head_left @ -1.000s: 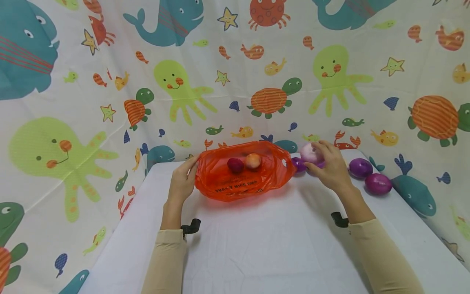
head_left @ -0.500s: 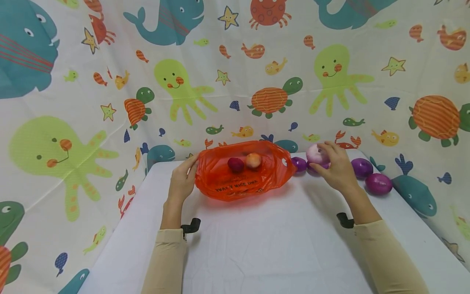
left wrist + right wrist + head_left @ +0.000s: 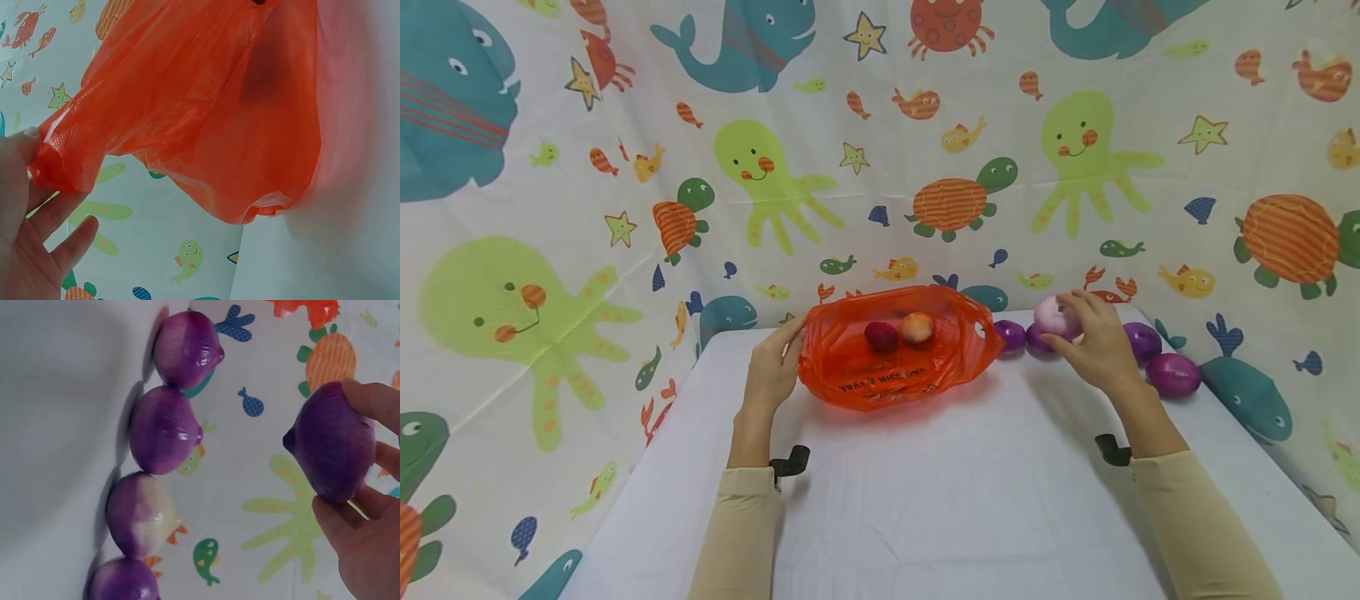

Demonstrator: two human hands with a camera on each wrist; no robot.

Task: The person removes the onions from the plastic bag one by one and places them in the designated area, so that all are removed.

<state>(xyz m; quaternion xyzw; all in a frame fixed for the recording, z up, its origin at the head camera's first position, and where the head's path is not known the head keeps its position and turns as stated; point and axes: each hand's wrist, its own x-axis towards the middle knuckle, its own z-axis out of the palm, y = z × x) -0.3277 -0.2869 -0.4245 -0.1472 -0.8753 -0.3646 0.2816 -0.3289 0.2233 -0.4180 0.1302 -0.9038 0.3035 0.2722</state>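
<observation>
My left hand [image 3: 772, 367] pinches the left edge of a red-orange plastic bag [image 3: 850, 375] between thumb and fingers. The left wrist view shows the bag's crumpled corner [image 3: 72, 150] in that grip. Through the film in the head view, a dark red round thing [image 3: 881, 337] and a peach-coloured round one [image 3: 917, 328] show. With its thumb and fingertips my right hand [image 3: 1103, 346] holds a purple onion [image 3: 331, 440], raised over a row of onions. That row includes a purple onion [image 3: 162, 430] and a half-pale onion [image 3: 140, 512].
On the white table [image 3: 910, 500], another onion [image 3: 1009, 336] sits by the bag's right end. A purple onion [image 3: 1172, 375] lies at the right edge. Behind stands a curtain [image 3: 880, 125] printed with sea animals.
My right hand has shifted to the right with the onion, away from the bag, uncovering more of the onions behind it. The left hand and the bag stay in place.
</observation>
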